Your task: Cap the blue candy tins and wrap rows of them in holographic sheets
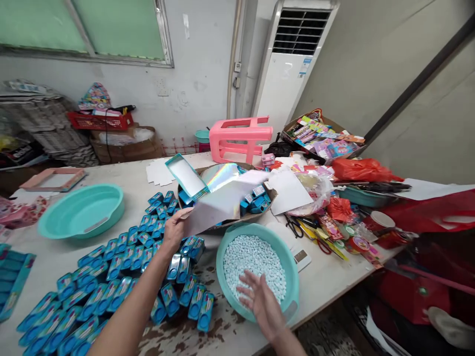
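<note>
A pink plastic stool (241,133) lies on its side near a tall white air conditioner (279,81), and a red plastic crate (97,122) sits below a green-paned, metal-framed window (118,27).

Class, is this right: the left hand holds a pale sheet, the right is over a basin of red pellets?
No: the head view shows pale blue pellets, not red. The left hand does hold a pale sheet, and the right hand is over the basin.

The left arm (139,297) stretched forward, left hand (174,231) closed in a pinch; the right hand (262,302) splayed loosely.
</note>
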The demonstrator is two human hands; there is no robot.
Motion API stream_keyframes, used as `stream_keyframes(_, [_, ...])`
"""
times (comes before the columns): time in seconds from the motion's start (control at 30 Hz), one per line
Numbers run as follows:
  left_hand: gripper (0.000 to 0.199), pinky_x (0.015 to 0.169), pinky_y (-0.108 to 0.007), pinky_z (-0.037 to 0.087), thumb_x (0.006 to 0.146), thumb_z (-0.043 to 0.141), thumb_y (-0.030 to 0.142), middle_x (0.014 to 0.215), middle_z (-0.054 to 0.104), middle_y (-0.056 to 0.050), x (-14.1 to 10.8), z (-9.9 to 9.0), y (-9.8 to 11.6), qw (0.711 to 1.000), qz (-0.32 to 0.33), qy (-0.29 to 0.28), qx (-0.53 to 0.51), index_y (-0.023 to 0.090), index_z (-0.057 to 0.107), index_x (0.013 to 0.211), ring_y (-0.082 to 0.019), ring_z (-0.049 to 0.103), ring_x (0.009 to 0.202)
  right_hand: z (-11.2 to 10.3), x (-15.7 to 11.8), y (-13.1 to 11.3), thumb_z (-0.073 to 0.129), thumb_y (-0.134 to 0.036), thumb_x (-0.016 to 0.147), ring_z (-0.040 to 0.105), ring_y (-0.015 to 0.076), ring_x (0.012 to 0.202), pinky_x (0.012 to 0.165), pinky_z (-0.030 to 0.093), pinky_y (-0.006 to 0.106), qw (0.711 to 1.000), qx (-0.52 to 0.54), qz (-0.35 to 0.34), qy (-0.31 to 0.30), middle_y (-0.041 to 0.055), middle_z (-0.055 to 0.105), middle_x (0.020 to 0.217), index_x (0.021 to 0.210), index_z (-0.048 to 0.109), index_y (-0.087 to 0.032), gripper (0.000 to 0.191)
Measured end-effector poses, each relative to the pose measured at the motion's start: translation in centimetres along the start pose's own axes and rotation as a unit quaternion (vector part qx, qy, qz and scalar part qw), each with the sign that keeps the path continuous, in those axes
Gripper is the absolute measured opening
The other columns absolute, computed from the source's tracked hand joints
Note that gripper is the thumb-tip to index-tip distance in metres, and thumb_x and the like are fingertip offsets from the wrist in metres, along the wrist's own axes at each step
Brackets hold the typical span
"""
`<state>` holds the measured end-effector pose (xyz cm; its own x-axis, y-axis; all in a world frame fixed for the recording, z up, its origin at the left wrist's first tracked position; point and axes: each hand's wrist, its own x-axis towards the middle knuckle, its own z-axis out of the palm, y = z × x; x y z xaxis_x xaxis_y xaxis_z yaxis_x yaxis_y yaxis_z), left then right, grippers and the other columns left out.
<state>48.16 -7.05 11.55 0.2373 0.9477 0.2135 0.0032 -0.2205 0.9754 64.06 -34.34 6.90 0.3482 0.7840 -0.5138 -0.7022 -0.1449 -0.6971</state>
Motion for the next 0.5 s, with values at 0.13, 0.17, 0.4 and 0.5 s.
stream_keyframes(0.13, [0.024,0.083,-0.034,0.048,0.065,0.058,0.02,0.093,0.069,-0.005,-4.6,-6.1,1.7,0.999,0.023,0.021,0.023,0.019,0.073,0.084,-0.021,0.061,0.091,3.6,2.9,-6.1,0.043,-0.074,0.073,0.06,0.0269,0.106,0.093,0.044,0.046,0.977,0.136,0.041,-0.16,0.0113,0.069,0.103,0.098,0.066,-0.018,0.065])
stream_keyframes(0.17, [0.021,0.084,-0.034,0.047,0.064,0.059,0.019,0.09,0.069,-0.004,-5.6,-7.4,2.1,0.999,0.029,0.029,0.031,0.02,0.074,0.079,-0.021,0.061,0.09,4.3,3.5,-6.6,0.041,-0.074,0.074,0.058,0.0261,0.109,0.095,0.042,0.047,0.971,0.148,0.04,-0.183,0.0102,0.068,0.106,0.1,0.065,-0.019,0.066])
stream_keyframes(0.4, [0.01,0.085,-0.032,0.046,0.061,0.066,0.019,0.094,0.068,-0.005,-11.0,-14.8,3.5,0.99,0.034,0.13,0.029,0.019,0.072,0.069,-0.021,0.06,0.095,7.2,3.6,-2.8,0.064,-0.034,0.077,0.061,0.0203,0.106,0.093,0.047,0.04,0.976,0.099,0.039,-0.19,0.0032,0.067,0.111,0.109,0.062,-0.024,0.033])
stream_keyframes(0.5, [0.024,0.074,-0.029,0.049,0.057,0.068,0.02,0.09,0.068,-0.004,-13.1,-16.7,3.5,0.975,0.0,0.222,-0.008,0.018,0.071,0.081,-0.019,0.062,0.085,8.5,1.4,0.4,0.066,-0.015,0.074,0.066,0.0181,0.095,0.086,0.053,0.034,0.982,0.08,0.038,-0.168,0.0024,0.07,0.105,0.11,0.061,-0.022,0.038])
